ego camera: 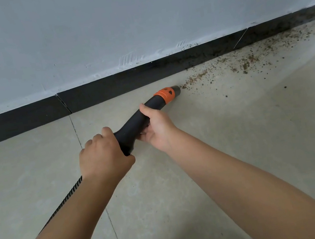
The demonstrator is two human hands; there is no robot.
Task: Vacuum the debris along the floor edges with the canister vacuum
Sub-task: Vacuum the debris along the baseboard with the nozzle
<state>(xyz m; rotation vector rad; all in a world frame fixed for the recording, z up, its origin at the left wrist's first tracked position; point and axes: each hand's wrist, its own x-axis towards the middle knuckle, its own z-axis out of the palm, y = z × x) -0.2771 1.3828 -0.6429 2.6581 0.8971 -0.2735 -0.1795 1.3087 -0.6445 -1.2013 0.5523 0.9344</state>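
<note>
Hands both curled round vacuum nozzle (pixel 142 119): left hand (pixel 102 155) at rear, right hand (pixel 157 127) nearer orange collar (pixel 165 95); tip beside debris (pixel 227 66).

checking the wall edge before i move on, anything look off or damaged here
Brown debris lies scattered on the floor to the right, ahead of the nozzle. The black skirting has a gaping joint, and specks cling higher up the wall.
</note>
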